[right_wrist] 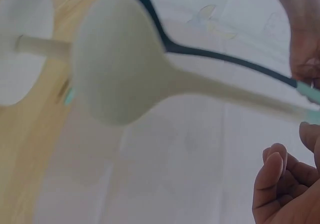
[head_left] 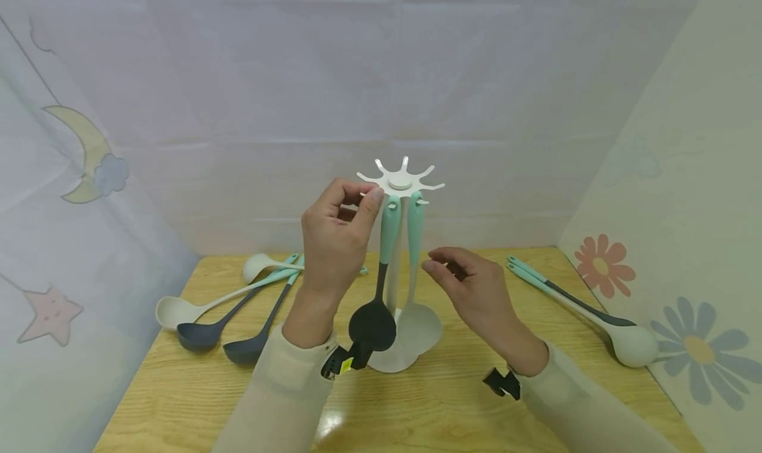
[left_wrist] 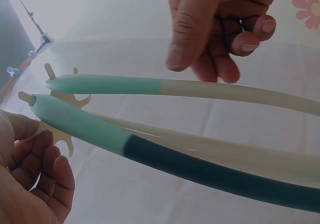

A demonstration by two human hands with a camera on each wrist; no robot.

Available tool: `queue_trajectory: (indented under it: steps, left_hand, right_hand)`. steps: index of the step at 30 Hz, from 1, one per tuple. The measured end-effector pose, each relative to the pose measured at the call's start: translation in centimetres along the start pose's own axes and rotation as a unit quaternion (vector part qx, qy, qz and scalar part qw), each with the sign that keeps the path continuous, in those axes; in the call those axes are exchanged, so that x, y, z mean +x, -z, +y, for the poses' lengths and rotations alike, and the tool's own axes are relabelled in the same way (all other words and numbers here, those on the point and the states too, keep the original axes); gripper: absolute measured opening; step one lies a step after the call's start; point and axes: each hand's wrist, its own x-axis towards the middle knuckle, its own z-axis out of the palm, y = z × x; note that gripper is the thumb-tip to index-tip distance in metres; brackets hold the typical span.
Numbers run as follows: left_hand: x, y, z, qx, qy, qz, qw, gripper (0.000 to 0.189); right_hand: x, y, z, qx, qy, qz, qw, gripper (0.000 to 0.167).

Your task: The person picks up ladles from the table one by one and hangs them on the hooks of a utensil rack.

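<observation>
A white utensil rack (head_left: pixel 400 182) with a star of hooked prongs stands on the table. Two ladles with mint-green handles hang from its near side: a dark ladle (head_left: pixel 372 324) and a white ladle (head_left: pixel 421 326). My left hand (head_left: pixel 336 235) pinches a prong at the rack's left side, beside the dark ladle's handle. In the left wrist view, its thumb and fingers (left_wrist: pixel 47 176) meet at the rack's edge. To the right of the white ladle's handle, my right hand (head_left: pixel 476 288) hovers with loosely bent fingers and holds nothing; it is apart from the handle.
At the left of the wooden table (head_left: pixel 178 400) lie several white and dark ladles, including a white ladle (head_left: pixel 178 312) and a dark ladle (head_left: pixel 245 349). A white ladle (head_left: pixel 632 345) and a dark utensil (head_left: pixel 586 309) lie side by side at the right edge.
</observation>
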Motion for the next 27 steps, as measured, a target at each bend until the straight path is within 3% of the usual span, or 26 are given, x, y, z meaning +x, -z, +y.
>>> queue_trajectory:
  steps: [7,14,18,22,27]
  left_hand:
    - [0.1,0.0,0.0,0.000,-0.004,0.003,1.0000,0.013]
    - [0.1,0.1,0.0,-0.001,-0.004,0.002,1.0000,0.013]
    - [0.0,0.1,0.0,0.001,-0.005,0.000,1.0000,0.013]
    - [0.0,0.2,0.0,0.003,-0.005,0.001,1.0000,0.013]
    - [0.0,0.2,0.0,0.003,-0.005,0.003,1.0000,0.013]
  right_hand:
    - [-1.0,0.7,6.0,-0.059,-0.054,-0.007,0.9968,0.016]
    - [-2.1,1.9,13.6,-0.143,-0.101,-0.044,0.9835,0.019]
    - [-2.6,3.3,17.7,-0.206,-0.132,-0.093,0.9650,0.027]
    - [-2.8,5.1,21.2,-0.255,-0.187,-0.158,0.9356,0.034]
    - [-3.3,6.9,24.7,-0.306,-0.203,-0.200,0.9084,0.024]
